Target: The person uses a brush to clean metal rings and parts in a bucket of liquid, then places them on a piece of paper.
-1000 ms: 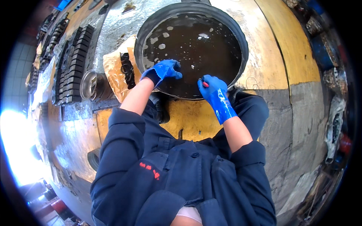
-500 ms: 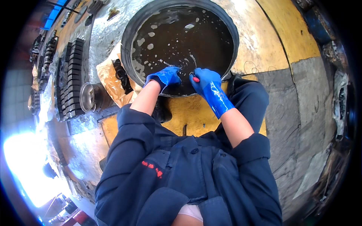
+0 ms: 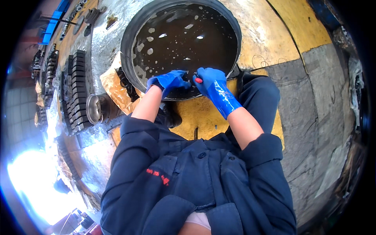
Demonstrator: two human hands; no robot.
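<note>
A wide round tub (image 3: 127, 58) full of dark, murky liquid (image 3: 188, 47) stands before me, foam patches floating on it. Both my hands wear blue rubber gloves and meet over the tub's near side. My right hand (image 3: 211, 80) is closed around a tool with a red handle (image 3: 199, 80); its working end is hidden. Just to the left, my left hand (image 3: 169, 81) curls its fingers low at the liquid. Whatever lies between those fingers is dark and cannot be made out.
Left of the tub lie crumpled brown paper (image 3: 111, 84) with dark parts on it, a metal cylinder (image 3: 94, 109) and a row of black blocky parts (image 3: 78, 84). Worn yellow and grey sheets (image 3: 305, 105) cover the floor to the right. My knee (image 3: 260, 92) sits close to the tub.
The tub appears slightly further left and up in the picture. My left hand has shifted left and its fingers look more spread. The right hand keeps the red-handled tool; ripples near the hands have lessened.
</note>
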